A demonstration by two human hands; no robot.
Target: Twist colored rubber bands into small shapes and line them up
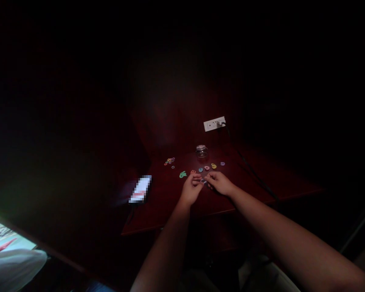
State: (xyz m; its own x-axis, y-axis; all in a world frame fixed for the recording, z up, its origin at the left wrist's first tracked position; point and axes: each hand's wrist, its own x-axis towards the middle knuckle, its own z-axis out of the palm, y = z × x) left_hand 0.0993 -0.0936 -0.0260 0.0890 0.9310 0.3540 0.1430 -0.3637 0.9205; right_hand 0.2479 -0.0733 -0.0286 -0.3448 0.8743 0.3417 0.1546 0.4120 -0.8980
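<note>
My left hand [192, 189] and my right hand [218, 183] are close together over the dark red table [170, 209], fingertips pinched around small white bands [203, 181] between them. Just beyond the fingers runs a row of small coloured band piles: green [183, 174], red-orange [193, 172], blue [200, 170], pink [207, 168], yellow [213, 166] and purple [222, 164]. A mixed pile of bands [169, 161] lies farther left, with a single pale ring [173, 167] near it.
A clear lidded jar [202, 152] stands behind the row. At the left edge is a lit phone [140, 189]. A white wall socket [214, 123] holds a plug, whose dark cable [252, 172] runs down the right side of the table.
</note>
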